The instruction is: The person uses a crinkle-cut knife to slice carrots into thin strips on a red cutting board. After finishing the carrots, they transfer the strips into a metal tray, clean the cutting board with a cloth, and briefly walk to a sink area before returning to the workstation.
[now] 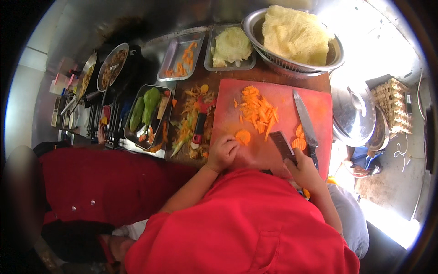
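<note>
Currently: right hand point(299, 165), clamped on dark flat-bladed cutter point(281, 144) | left hand point(222, 153), fingers curled, just beside carrot round point(243, 136); cannot tell if gripping anything | carrot sticks point(260, 113), heaped on red cutting board point(229, 107) | black-handled knife point(304, 111), lying at board's right side

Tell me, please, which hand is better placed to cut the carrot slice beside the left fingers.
Probably the right hand: it grips a dark blade, while the left hand shows no tool and sits beside the carrot slice.
</note>
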`<state>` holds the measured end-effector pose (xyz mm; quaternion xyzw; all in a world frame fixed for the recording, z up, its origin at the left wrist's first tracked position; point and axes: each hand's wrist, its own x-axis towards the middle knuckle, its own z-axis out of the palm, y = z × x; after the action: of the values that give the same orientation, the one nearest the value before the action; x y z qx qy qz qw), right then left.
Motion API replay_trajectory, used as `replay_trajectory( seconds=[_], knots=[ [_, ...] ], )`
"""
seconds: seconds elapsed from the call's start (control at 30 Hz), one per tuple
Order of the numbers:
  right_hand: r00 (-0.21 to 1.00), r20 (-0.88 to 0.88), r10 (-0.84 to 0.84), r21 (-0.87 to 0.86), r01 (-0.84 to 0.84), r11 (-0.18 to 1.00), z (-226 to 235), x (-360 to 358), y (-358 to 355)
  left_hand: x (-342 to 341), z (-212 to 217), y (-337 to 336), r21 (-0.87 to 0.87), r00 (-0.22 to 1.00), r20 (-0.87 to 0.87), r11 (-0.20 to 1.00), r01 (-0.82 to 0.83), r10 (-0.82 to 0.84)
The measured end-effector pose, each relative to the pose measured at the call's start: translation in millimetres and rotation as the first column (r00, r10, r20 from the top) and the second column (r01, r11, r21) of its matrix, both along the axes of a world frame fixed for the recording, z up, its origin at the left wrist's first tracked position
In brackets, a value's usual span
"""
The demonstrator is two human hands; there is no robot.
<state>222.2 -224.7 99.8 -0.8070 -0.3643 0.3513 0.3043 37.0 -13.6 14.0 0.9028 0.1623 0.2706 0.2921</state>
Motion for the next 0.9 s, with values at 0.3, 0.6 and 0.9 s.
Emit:
replay_trajectory(
  seconds=[0.3, 0.6, 0.9],
  knots=[
    [0.998, 0.052, -0.019, 0.028, 0.017, 0.999, 8.1, 1.3, 14.0, 0.0, 8.8, -4.3, 0.062, 0.998, 0.031, 0.997, -0.048, 0.046],
    [0.963, 0.034, 0.267, -0.026, -0.266, 0.964, -14.9, -34.5, 85.5, -3.0, -0.1, -2.9, 0.111, 0.998, 0.015, 0.992, -0.064, 0.063],
    [0.891, 0.073, 0.449, -0.151, -0.435, 0.888, -26.9, -39.3, 98.2, -7.6, 2.3, -7.0, 0.115, 0.996, 0.004, 0.989, -0.089, 0.089]
  ],
)
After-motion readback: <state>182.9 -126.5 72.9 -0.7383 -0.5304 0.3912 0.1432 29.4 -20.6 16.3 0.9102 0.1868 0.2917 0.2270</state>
